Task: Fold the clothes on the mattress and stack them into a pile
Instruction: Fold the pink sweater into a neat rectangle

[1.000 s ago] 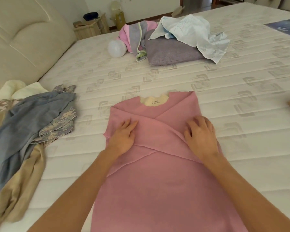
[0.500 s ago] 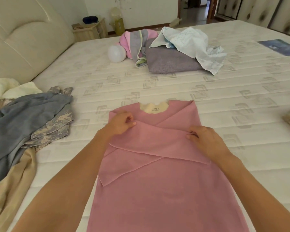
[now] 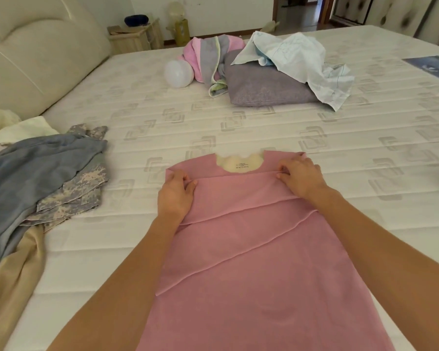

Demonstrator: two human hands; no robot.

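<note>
Right now a pink top (image 3: pixel 251 262) lies flat on the mattress (image 3: pixel 289 138), neckline away from the person, both sleeves folded in across its front so their edges run as slanted lines. A cream label patch (image 3: pixel 240 164) shows inside the neck. The left hand (image 3: pixel 176 192) sits at the top's left shoulder, thumb and fingers pinching a fold of the pink cloth. The right hand (image 3: pixel 298 177) is at the right shoulder, fingers curled on the same fold line just below the neck, pinching it too.

Left of the top, apart from it, lies a loose heap: a grey-blue garment (image 3: pixel 36 171) over a camouflage one (image 3: pixel 81 188), with a tan piece (image 3: pixel 13 282) trailing nearer the person and a cream cloth (image 3: pixel 13 125) behind. Well beyond the top's neck sits another heap: a mauve folded piece (image 3: pixel 264 87), a pale blue-white shirt (image 3: pixel 302 62) draped on it, a pink-and-grey garment (image 3: pixel 208 57) and a white ball (image 3: pixel 178 73) beside that.
</note>
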